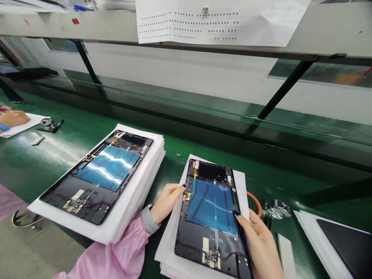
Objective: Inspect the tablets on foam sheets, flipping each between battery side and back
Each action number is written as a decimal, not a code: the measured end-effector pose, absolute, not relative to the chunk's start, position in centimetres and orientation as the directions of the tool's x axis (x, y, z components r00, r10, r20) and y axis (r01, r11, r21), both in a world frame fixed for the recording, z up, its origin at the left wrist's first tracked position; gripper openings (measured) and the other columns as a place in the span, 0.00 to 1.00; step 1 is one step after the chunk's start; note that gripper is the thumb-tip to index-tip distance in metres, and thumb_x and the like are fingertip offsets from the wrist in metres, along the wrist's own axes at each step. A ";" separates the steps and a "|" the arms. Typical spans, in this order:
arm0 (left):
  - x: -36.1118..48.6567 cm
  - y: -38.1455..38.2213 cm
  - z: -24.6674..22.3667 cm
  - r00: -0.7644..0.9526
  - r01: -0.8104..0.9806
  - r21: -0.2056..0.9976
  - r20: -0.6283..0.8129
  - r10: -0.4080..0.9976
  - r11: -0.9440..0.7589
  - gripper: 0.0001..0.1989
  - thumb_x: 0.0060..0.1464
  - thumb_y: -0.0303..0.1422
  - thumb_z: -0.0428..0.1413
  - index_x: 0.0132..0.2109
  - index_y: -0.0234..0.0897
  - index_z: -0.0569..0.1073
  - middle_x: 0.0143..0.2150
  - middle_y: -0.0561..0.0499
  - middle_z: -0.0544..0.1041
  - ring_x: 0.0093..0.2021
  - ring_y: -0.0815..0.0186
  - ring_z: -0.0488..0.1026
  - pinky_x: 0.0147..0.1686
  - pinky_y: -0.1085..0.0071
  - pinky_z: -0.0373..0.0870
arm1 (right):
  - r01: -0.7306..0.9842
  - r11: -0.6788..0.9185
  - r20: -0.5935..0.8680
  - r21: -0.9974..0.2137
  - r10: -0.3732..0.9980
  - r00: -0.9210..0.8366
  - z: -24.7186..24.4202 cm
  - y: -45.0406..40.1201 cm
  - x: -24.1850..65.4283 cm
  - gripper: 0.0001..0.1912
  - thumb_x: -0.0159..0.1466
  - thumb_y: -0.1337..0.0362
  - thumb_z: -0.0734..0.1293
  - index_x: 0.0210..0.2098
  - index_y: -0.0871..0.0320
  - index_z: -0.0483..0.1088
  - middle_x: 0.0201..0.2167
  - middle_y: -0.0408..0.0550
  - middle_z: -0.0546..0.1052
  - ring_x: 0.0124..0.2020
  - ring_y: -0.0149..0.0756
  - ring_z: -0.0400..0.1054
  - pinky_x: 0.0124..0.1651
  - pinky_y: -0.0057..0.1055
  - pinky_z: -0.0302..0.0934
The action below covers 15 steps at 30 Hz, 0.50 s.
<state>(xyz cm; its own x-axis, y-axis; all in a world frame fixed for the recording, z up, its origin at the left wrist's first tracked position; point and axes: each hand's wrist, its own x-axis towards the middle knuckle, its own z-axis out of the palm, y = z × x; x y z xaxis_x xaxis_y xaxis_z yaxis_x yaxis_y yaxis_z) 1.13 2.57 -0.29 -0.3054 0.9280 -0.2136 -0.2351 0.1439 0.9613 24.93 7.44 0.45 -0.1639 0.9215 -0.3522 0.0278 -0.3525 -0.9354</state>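
Note:
An opened tablet back housing (213, 248) lies in front of me, with a blue film-covered battery (210, 205) and orange flex cables inside. Its left edge is pinched between the thumb and fingers of my left hand (168, 201). My right hand (260, 242) grips its right edge, the thumb on top near the battery and some fingers hidden. Under the housing is a stack of white foam sheets (168, 252). To the left, a second, similar tablet housing (58, 193) rests on a taller stack of white sheets (145, 182), untouched by either hand.
Right of my hand lie an orange ring (257, 203), a shiny round metal object (278, 209), a pale bar (286, 255) and a dark panel (345, 244) on white sheets. Another person's hand (14, 118) is far left. A shelf (110, 29) with hanging paper (226, 23) crosses above.

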 end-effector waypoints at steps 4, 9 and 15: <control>1.1 2.7 -0.1 -0.300 -0.097 0.985 -0.167 0.939 0.144 0.23 0.47 0.39 0.57 0.15 0.41 0.52 0.17 0.59 0.47 0.23 0.72 0.45 0.25 0.69 0.41 | 0.181 -0.235 -0.266 -0.955 0.948 -0.173 -0.3 8.3 25.3 0.25 0.53 0.49 0.72 0.45 0.58 0.72 0.26 0.43 0.77 0.27 0.43 0.71 0.29 0.33 0.65; 1.3 2.7 -0.2 -0.247 -0.079 0.982 -0.186 0.951 0.172 0.19 0.46 0.37 0.53 0.17 0.41 0.51 0.17 0.60 0.48 0.20 0.73 0.45 0.23 0.70 0.41 | 0.305 -0.170 -0.225 -0.937 0.962 -0.157 -0.9 8.8 25.7 0.34 0.53 0.52 0.72 0.55 0.56 0.62 0.24 0.41 0.76 0.24 0.41 0.69 0.27 0.33 0.62; 1.4 2.7 -0.2 -0.226 -0.102 0.978 -0.202 0.953 0.183 0.13 0.45 0.36 0.50 0.20 0.41 0.55 0.16 0.62 0.52 0.17 0.75 0.48 0.19 0.73 0.42 | 0.291 -0.159 -0.233 -0.944 0.942 -0.243 -0.8 9.3 25.8 0.23 0.55 0.46 0.70 0.41 0.57 0.69 0.20 0.42 0.74 0.23 0.41 0.68 0.26 0.32 0.60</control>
<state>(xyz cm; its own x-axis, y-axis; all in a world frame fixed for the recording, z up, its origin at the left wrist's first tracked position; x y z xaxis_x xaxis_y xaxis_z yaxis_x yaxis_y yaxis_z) 1.36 2.74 -0.22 -0.2263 0.9529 -0.2020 -0.1017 0.1832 0.9778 25.84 9.25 -0.79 -0.2431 0.9416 -0.2332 0.2906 -0.1587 -0.9436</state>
